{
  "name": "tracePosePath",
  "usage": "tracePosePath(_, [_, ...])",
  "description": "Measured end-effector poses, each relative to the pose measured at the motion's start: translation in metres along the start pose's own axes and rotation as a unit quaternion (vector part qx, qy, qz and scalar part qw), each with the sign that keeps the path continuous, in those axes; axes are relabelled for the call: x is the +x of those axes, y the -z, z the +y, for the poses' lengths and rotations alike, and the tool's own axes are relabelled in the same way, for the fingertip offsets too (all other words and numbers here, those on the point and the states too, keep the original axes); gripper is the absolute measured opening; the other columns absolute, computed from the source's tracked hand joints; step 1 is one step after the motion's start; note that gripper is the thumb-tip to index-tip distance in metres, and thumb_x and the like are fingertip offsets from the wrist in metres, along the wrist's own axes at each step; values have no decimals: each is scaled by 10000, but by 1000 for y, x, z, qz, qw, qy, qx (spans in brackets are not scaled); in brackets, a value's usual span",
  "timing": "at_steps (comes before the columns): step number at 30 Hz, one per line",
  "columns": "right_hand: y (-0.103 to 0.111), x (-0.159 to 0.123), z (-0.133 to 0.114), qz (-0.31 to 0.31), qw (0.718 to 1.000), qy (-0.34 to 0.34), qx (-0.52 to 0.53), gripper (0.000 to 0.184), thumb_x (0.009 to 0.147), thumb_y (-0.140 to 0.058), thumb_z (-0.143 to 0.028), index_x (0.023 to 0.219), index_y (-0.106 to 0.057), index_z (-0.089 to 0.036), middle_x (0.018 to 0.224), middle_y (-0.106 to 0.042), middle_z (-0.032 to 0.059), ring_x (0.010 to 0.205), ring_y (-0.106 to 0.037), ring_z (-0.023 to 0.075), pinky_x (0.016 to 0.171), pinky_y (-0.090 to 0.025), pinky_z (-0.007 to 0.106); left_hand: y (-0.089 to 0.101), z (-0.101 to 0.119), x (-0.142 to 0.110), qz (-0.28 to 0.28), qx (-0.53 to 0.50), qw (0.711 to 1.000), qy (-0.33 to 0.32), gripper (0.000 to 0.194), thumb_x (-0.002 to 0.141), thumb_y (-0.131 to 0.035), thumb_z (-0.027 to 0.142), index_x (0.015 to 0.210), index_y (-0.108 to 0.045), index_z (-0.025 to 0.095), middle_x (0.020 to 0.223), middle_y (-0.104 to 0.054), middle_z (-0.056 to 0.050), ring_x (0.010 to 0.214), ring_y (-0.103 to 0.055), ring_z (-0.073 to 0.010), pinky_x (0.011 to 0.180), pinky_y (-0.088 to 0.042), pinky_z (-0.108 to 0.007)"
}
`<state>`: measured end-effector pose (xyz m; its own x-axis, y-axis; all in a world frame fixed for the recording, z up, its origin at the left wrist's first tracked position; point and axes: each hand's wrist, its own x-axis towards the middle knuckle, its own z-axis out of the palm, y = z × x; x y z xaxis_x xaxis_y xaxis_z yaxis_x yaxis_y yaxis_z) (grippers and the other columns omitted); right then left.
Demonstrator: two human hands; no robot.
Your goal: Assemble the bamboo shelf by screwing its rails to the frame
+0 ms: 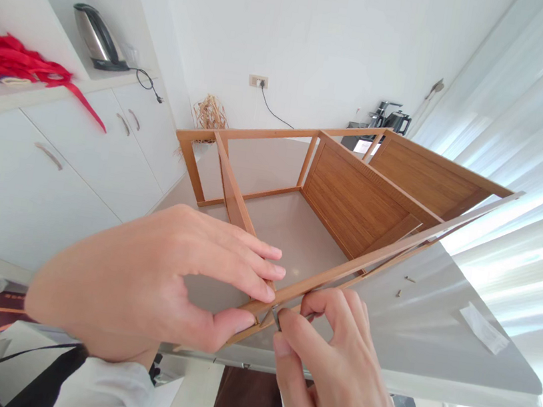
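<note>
A wooden frame of bamboo-coloured rails and slatted panels [352, 201] lies on a grey table [433, 347]. My left hand [154, 281] grips the near corner of the frame, thumb under and fingers over the rail. My right hand [329, 366] pinches a small metal tool or fastener [277, 314] at that same corner joint; what it is stays too small to name. Two loose screws [404, 286] lie on the table to the right of the frame.
A small plastic bag [484, 328] lies near the table's right edge. White cabinets [55, 160] stand at left, with a kettle [95, 37] and red cloth [13, 59] on the shelf. A coffee maker [389, 119] sits at the back. Curtains hang at right.
</note>
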<state>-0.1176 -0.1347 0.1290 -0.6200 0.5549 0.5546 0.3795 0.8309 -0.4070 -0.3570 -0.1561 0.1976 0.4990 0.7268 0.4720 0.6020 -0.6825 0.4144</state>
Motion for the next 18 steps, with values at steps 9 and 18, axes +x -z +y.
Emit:
tracePosePath(9, [2,2,0,-20,1000,-12,18,139,900,-562,-76,833,-567,-198,907,-478,45,836,-472,181,724,-430,326,0,0,0,2,5,1000,2,316,764,-746,109,1039,-791,260,1129,-800,0,1093,-760,-206,973,-632,-261])
tracePosePath(18, [9,5,-7,-49,998,-36,9,171,931,-528,-111,800,-575,-210,871,-482,45,809,-478,189,715,-431,345,0,0,0,1,3,1000,0,316,768,-737,113,1040,-786,266,1134,-798,10,1090,-761,-208,967,-639,-272])
